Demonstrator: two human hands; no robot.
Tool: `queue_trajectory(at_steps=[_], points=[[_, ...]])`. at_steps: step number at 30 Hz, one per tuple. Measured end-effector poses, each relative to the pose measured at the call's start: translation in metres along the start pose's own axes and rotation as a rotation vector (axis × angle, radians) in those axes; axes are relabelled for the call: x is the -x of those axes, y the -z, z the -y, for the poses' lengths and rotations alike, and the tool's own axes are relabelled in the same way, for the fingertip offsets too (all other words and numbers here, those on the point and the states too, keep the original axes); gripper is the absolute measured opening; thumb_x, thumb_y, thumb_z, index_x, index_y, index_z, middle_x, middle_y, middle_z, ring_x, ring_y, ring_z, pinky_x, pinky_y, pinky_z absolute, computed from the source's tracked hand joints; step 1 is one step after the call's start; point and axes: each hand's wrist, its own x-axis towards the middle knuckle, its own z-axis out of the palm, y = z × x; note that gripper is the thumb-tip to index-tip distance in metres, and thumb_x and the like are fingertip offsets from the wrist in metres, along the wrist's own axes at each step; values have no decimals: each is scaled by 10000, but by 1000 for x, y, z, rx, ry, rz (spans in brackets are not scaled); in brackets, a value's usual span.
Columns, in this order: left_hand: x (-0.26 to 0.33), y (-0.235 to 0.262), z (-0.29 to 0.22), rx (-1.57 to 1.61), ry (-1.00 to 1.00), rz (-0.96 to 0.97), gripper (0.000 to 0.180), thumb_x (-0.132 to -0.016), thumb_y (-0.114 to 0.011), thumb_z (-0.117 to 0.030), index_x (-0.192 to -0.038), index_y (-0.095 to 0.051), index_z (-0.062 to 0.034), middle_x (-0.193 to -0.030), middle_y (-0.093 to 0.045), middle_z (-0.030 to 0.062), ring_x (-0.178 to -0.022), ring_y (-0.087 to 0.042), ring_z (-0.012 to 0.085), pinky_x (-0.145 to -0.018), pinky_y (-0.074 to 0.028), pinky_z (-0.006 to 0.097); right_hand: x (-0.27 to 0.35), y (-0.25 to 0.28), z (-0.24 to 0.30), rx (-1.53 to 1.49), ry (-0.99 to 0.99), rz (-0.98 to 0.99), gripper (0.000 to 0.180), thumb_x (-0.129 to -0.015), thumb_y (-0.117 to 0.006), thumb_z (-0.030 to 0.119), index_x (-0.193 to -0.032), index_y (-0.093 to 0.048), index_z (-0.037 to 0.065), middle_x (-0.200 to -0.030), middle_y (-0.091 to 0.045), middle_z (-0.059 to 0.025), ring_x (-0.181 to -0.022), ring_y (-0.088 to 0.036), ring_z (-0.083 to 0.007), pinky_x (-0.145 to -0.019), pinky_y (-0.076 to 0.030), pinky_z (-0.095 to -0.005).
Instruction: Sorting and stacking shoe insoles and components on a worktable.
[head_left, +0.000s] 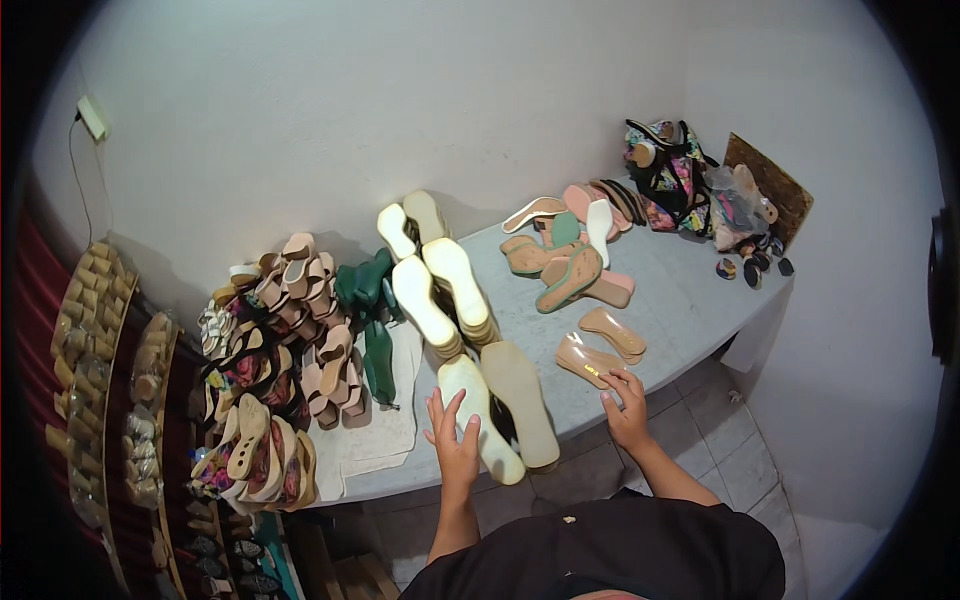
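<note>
My left hand (455, 438) has its fingers spread at the left edge of a cream sole-shaped piece (468, 395), the nearest on the left of the stacks. Beside that piece lies a second, duller cream one (520, 400), and more stacks of pale soles (458, 275) run back toward the wall. My right hand (627, 408) is at the near end of a pair of glossy tan insoles (588, 358), fingers apart and fingertips at the edge of the left one. Whether they touch it is hard to tell. A small gold mark shows on that insole.
Green and pink insoles (570, 280) lie loosely behind the tan pair. Finished sandals (295, 290) are heaped on the left, with dark green shoe forms (378, 360) beside them. Floral bags (675, 175) and a brown board (765, 190) stand at the far right. Shelves (90, 330) line the left.
</note>
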Motion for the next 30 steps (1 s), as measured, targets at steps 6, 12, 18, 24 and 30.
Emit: queue_trajectory(at_steps=[6, 12, 18, 24, 30], points=[[23, -37, -61, -60, -84, -50, 426, -814, -561, -179, -1239, -531, -164, -1495, -179, 124, -1394, -58, 321, -1011, 90, 614, -14, 50, -19, -40, 4, -53, 240, -785, -586, 101, -1015, -624, 43, -1113, -520, -154, -1064, -478, -297, -933, -362, -371], [41, -108, -111, -112, -122, -95, 453, -779, -567, -142, -1231, -534, -147, -1491, -184, 132, -1394, -59, 325, -1001, 109, 620, -37, 135, -58, -1, 67, -104, 240, -768, -589, 92, -1002, -620, 46, -1092, -523, -142, -1049, -479, -288, -917, -372, -369], [44, -205, -128, -170, -198, -12, 429, -823, -548, -213, -1248, -522, -158, -1489, -207, 106, -1396, -78, 295, -1006, 104, 608, -46, 215, -106, 41, 59, -222, 222, -752, -587, 68, -968, -614, 28, -1067, -526, -131, -1016, -494, -278, -899, -385, -358], [27, -292, -112, 69, -360, 161, 415, -794, -603, -126, -1201, -533, -82, -1300, -472, 172, -1250, -405, 303, -1047, -211, 480, -48, 260, -136, 28, 8, -277, 204, -744, -595, 60, -944, -618, 26, -1039, -541, -129, -1002, -504, -274, -888, -393, -356], [7, -346, -113, 289, -249, 308, 397, -789, -598, -46, -1180, -535, -32, -984, -627, 140, -982, -589, 228, -889, -420, 319, -62, 274, -160, 48, -25, -288, 194, -725, -613, 45, -918, -621, 28, -1000, -560, -125, -965, -524, -275, -875, -402, -354]])
